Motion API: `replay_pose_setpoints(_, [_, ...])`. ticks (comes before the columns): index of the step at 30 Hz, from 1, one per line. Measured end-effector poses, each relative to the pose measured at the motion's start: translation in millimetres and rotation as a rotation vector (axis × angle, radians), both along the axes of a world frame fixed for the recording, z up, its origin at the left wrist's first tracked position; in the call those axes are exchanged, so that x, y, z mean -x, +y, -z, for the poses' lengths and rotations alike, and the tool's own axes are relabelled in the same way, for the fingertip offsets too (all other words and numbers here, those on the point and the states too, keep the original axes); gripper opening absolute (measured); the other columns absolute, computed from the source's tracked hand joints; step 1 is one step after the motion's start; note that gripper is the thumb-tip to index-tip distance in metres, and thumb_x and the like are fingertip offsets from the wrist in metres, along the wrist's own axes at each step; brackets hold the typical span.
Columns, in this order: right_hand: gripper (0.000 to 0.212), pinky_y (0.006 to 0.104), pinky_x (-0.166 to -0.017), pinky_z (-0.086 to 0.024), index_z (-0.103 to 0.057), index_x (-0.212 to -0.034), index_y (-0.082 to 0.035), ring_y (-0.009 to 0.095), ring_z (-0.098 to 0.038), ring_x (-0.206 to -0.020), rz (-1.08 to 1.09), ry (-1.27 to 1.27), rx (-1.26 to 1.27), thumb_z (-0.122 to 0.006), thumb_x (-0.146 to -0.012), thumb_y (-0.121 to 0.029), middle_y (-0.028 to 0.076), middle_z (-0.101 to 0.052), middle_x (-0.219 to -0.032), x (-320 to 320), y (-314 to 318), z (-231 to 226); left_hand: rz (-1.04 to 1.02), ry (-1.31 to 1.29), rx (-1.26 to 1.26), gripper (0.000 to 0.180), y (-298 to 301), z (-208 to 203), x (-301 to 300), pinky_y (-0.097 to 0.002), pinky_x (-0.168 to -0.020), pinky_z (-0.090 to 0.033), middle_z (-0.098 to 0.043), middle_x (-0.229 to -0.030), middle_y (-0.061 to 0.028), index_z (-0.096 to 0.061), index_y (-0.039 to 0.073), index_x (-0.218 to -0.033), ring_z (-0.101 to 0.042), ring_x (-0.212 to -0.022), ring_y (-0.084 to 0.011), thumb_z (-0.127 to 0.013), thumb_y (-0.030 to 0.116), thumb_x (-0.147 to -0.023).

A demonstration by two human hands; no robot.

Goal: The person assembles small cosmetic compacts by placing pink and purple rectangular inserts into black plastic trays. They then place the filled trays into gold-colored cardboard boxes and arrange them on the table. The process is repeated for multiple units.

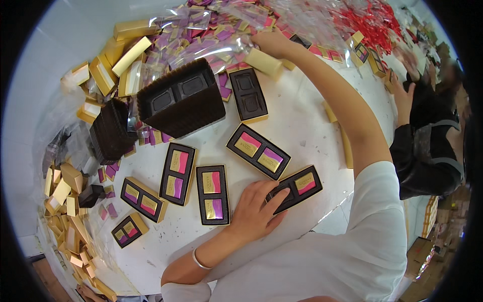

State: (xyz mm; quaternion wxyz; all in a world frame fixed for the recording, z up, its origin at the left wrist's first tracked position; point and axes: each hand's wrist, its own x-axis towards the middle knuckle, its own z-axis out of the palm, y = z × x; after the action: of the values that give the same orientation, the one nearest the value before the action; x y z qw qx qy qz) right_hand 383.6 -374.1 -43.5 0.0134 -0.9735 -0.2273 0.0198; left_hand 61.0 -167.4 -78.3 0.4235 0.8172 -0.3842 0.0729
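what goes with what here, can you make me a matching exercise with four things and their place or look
1. left hand
2. right hand
3. bangle
4. larger nested tray stack

a. silver-coloured
b. at the far pile of wrapped pieces
c. dark, with ribbed sides
d. fingers over a box showing one wrapped piece

Pairs: 1-d, 2-b, 3-a, 4-c

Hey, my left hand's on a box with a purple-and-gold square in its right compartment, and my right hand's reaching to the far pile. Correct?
Not quite: in the head view, that square is pink and gold. Your left hand is on the box, and your right hand reaches to the far pile.
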Motion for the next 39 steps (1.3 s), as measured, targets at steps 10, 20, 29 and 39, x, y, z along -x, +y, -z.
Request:
replay_pose_setpoints(10, [0.022, 0.0504, -0.098, -0.028, -0.063, -0.098, -0.012, 0.021, -0.058, -0.094, -0.019, -0.213, -0.339, -0.063, -0.080, -0.025, 0.008, -0.062, -0.098, 35.6, -43.4, 20.5, -0.007, 0.016, -0.010, 0.055, 0.7, -2.4, 1.3, -0.0420, -0.089, -0.039, -0.047, -0.117, -0.0143, -0.049, 0.009, -0.121, -0.047, -0.105, -0.0326, -0.072, 0.017, -0.071])
replay_pose_setpoints(20, [0.032, 0.0532, -0.099, -0.026, -0.057, -0.100, -0.011, 0.026, -0.059, -0.095, 0.022, -0.054, -0.044, -0.064, -0.079, -0.034, 0.008, -0.063, -0.090, 76.1, -34.0, 7.6, -0.022, -0.053, -0.008, 0.054, -1.6, -0.1, 1.0, -0.0415, -0.087, -0.041, -0.047, -0.117, -0.0150, -0.049, 0.007, -0.119, -0.048, -0.103, -0.0324, -0.071, 0.018, -0.071])
replay_pose_setpoints(29, [0.032, 0.0317, -0.082, -0.049, -0.055, -0.111, 0.001, 0.019, -0.062, -0.083, 0.240, 0.628, -1.821, -0.043, -0.094, -0.024, 0.018, -0.064, -0.099, 206.7, -57.4, -45.4, -0.033, -0.078, 0.000, 0.060, -3.9, -2.3, 2.8, -0.0391, -0.087, -0.043, -0.047, -0.116, -0.0153, -0.047, 0.006, -0.121, -0.048, -0.103, -0.0321, -0.075, 0.013, -0.069])
replay_pose_setpoints(39, [0.008, 0.0190, -0.055, -0.037, -0.056, -0.095, -0.006, 0.003, -0.044, -0.063, 0.316, 0.436, -1.382, -0.058, -0.087, -0.007, -0.004, -0.050, -0.071, 329.4, -6.6, -9.5, -0.197, -0.074, -0.164, 0.070, -4.1, -2.8, 7.1, -0.0426, -0.090, -0.034, -0.048, -0.118, -0.0142, -0.041, 0.005, -0.126, -0.045, -0.104, -0.0323, -0.076, 0.027, -0.069])
